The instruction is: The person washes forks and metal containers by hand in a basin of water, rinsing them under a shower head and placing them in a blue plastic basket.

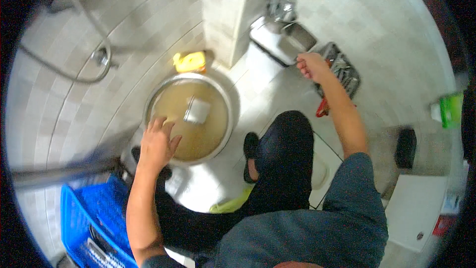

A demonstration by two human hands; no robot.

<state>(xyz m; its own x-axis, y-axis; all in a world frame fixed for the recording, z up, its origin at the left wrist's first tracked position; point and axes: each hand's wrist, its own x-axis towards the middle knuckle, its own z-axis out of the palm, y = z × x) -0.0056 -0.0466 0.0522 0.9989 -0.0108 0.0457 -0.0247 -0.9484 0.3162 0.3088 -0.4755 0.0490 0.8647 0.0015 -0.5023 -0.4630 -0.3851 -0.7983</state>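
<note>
A round metal basin (228, 97) of cloudy yellow-brown water stands on the floor in front of me. In the water sits a small white box-like container (199, 111). My left hand (157, 143) hovers at the basin's left rim, fingers spread, with nothing in it. Stretched out to the far right, my right hand (312, 66) has its fingers curled closed; whatever they hold, if anything, is hidden. It is beside a dark basket (349, 72) of mixed items and a white bin (267, 44) with a grey top. A red-handled thing (322, 108) pokes out near the basket.
Behind the basin, a yellow package (191, 62) rests by the tiled wall. A blue plastic crate (74, 218) stands at the lower left. On the left wall hangs a shower hose (94, 77). A white cabinet (414, 211) and a green bottle (450, 110) are at the right.
</note>
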